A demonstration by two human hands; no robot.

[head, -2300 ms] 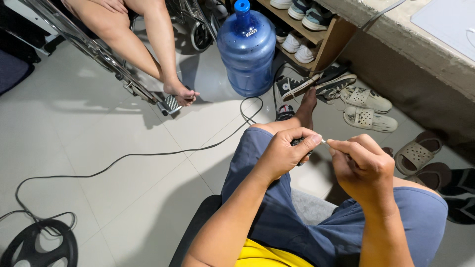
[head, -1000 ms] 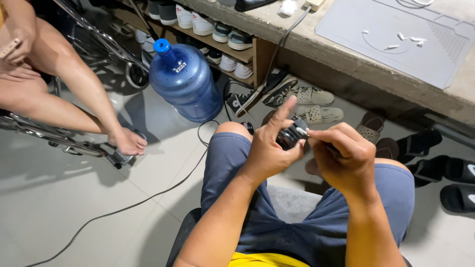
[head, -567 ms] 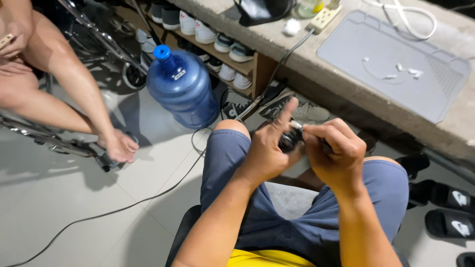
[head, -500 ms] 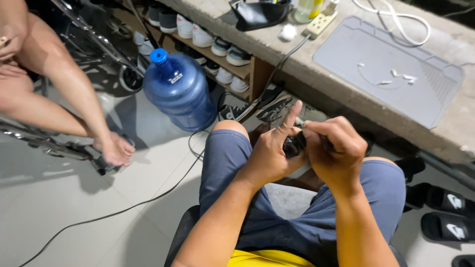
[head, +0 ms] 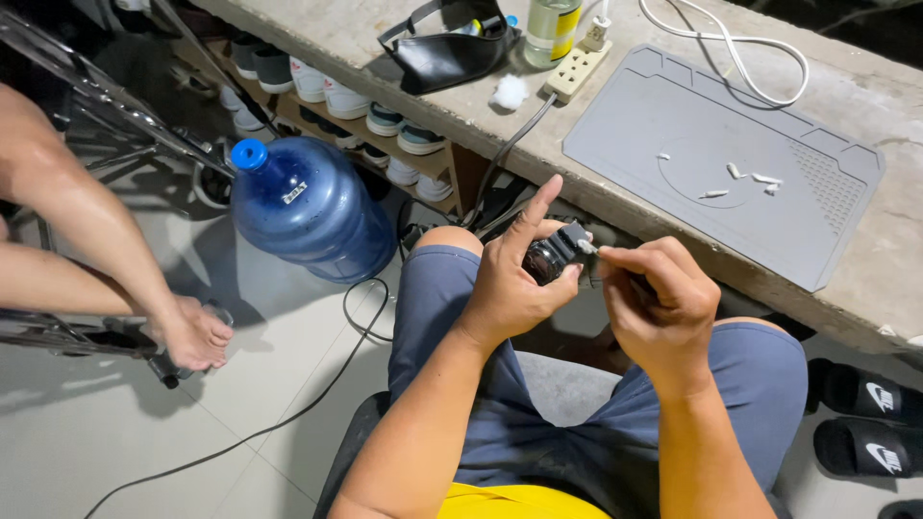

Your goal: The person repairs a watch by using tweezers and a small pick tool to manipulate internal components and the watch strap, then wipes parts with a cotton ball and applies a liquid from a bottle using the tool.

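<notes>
Head view: a small black rounded device [head: 556, 258] is gripped by the left hand [head: 514, 288], thumb and curled fingers closed around it and the index finger stretched straight upward; a thin white-tipped swab [head: 586, 248] is pinched between thumb and fingertips of the right hand [head: 659, 303], its tip touching the device's upper end; both hands are held above the lap, over blue denim shorts [head: 615, 413], just in front of the concrete bench [head: 865, 279]; a grey silicone work mat [head: 721, 125] is laid on that bench, with small white bits [head: 745, 180] scattered on it; a cream power strip [head: 575, 69], a white cable [head: 740, 48], a black pouch [head: 437, 53] and a white cotton ball [head: 510, 91] are seen beyond; a blue water jug [head: 303, 211] is stood on the tiled floor to the left, near another person's bare foot [head: 192, 332]; a black cord [head: 317, 394] is trailed across the tiles.
</notes>
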